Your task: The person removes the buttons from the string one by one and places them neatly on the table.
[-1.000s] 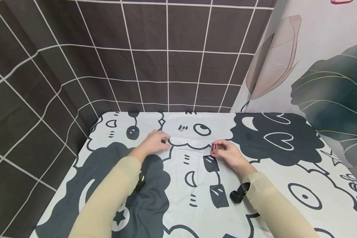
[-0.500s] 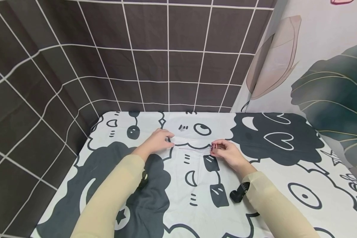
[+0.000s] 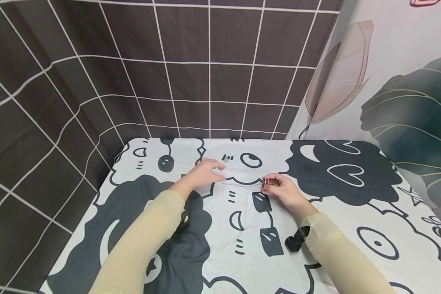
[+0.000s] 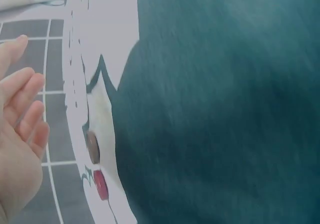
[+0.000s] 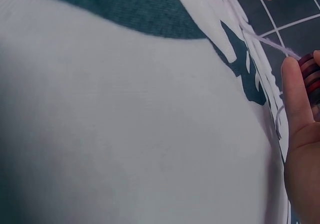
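My right hand (image 3: 286, 192) pinches a short stack of dark red and brown disc-shaped beads (image 3: 267, 182) over the patterned cloth. From the beads a thin pale cord (image 5: 270, 42) runs off toward the left in the right wrist view. Its far end is hard to follow in the head view. My left hand (image 3: 204, 173), fingers loosely bent and thumb apart, hovers left of the beads and holds nothing visible. In the left wrist view, a brown bead (image 4: 93, 147) and a red bead (image 4: 101, 185) lie on the cloth beyond that hand; the left arm hides them from the head view.
A white and dark grey cartoon-print cloth (image 3: 224, 265) covers the surface, with slight wrinkles. Dark grid-pattern curtain (image 3: 183, 81) hangs behind and along the left. A leaf-print curtain (image 3: 400, 106) borders the right side. Each wrist carries a small black camera (image 3: 295, 241).
My left hand has moved rightward, closer to the beads, its fingertips staying apart. The right hand keeps its pinch on the beads and has barely moved.
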`<state>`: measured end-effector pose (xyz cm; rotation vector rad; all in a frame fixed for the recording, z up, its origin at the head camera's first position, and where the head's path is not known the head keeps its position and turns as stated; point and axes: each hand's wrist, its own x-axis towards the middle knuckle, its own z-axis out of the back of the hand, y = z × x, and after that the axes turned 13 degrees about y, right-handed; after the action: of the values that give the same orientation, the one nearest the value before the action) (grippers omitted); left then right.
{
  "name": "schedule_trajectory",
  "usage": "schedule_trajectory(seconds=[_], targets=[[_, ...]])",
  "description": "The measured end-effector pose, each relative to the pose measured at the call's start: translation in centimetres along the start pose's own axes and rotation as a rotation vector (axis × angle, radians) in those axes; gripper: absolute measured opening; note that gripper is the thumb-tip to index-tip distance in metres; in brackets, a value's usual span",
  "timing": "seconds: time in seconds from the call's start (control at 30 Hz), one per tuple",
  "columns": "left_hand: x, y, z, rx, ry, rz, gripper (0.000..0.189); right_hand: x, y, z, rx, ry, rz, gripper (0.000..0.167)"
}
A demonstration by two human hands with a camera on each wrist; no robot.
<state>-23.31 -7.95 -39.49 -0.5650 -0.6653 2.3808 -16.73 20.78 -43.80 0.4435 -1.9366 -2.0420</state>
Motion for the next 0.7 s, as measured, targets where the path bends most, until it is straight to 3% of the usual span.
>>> schedule_trajectory(seconds=[0.33,0.57,0.7], targets=[[0.5,-0.6,-1.1,-0.013,0.025,0.029,0.043,0.0,-0.3,0.4,-0.018,-0.015,-0.027,0.036],[0.9,-1.4,-1.7,-0.025,0.024,-0.028,0.044,-0.1,-0.2,0.4,-0.015,-0.02,-0.016,0.037],[1.1,-1.3,-2.1,-0.015,0.032,-0.01,0.046,0.0,-0.1,0.3,-0.009,-0.022,-0.023,0.037]])
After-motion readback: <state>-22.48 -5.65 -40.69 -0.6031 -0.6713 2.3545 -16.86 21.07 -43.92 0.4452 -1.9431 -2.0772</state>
